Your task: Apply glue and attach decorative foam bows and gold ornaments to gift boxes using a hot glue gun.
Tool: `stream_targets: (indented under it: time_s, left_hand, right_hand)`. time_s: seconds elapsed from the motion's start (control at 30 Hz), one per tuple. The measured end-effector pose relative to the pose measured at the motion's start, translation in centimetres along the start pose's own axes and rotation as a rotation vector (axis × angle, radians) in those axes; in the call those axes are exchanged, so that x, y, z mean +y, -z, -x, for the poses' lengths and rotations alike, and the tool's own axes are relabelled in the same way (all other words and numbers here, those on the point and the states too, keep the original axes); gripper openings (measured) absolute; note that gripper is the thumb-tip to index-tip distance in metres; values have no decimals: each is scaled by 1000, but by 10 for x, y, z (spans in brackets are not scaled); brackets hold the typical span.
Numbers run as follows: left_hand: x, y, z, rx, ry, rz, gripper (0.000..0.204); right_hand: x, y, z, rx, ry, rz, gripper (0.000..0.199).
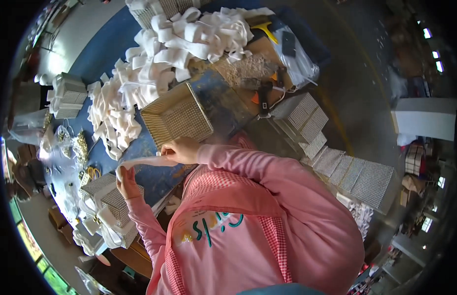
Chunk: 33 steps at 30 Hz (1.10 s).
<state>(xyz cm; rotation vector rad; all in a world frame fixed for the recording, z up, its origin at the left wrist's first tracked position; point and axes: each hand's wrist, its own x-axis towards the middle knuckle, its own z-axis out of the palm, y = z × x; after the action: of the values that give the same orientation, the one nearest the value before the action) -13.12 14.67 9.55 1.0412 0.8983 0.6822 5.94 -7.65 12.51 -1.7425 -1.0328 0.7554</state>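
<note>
White strip (148, 161) is held on wearer's side of woven basket (153, 114), long axis running left–right | right part is pinched by right hand (183, 149), nearer basket | left part is gripped by left hand (128, 184), farther leftward from basket

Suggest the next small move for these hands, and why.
Perhaps bring the white strip toward the woven box: the strip spans between the left hand and the right hand, and the box sits just beyond the right.
</note>
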Motion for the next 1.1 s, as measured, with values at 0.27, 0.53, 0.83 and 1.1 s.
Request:
stream_targets:
  time_s: [0.27,0.53,0.83,1.1]
  left_hand:
    - [23,-34,25,-115,-93,17,21]
    - [40,-51,62,174,-67,74,24]
    - [53,-39,115,232,-208,52,23]
    - [57,10,115,306,-341,101,27]
  right_hand:
    - [120,113,146,676,-438,35,18]
    - [325,247,175,1003,-796,72,35]
    - [435,296,156,864,-926,436,77]
    - [253,282,117,883,-785,351,46]
